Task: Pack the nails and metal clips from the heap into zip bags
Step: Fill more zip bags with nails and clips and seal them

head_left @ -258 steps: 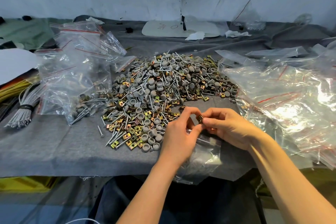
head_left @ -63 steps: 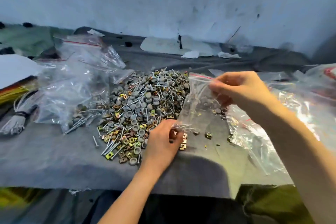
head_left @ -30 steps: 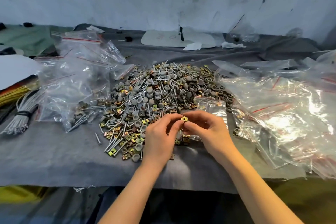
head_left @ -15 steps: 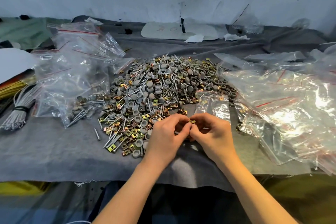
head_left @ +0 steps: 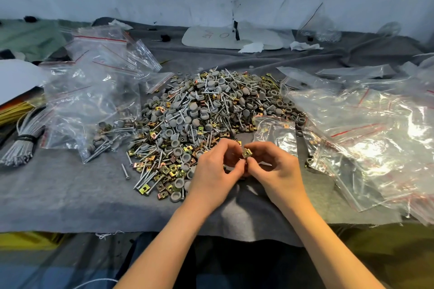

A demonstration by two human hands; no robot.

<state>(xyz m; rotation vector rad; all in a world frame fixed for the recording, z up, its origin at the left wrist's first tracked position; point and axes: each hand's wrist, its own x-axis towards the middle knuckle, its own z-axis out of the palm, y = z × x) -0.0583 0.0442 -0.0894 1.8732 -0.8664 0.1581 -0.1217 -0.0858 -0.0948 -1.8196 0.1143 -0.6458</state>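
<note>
Holds left hand (head_left: 215,171) and right hand (head_left: 276,169) together, fingertips meeting low over the grey felt cloth (head_left: 58,195). Pinches a small brass-coloured square metal clip (head_left: 247,153) between right thumb and forefinger; curls the left fingers against it from the other side. Works at the near edge of the heap of grey-capped nails and brassy clips (head_left: 206,110). Just behind the right hand, lying flat: a small clear zip bag with a red seal line (head_left: 274,131). Off right, loose clear plastic bags (head_left: 364,129); off left, filled clear bags (head_left: 94,101).
</note>
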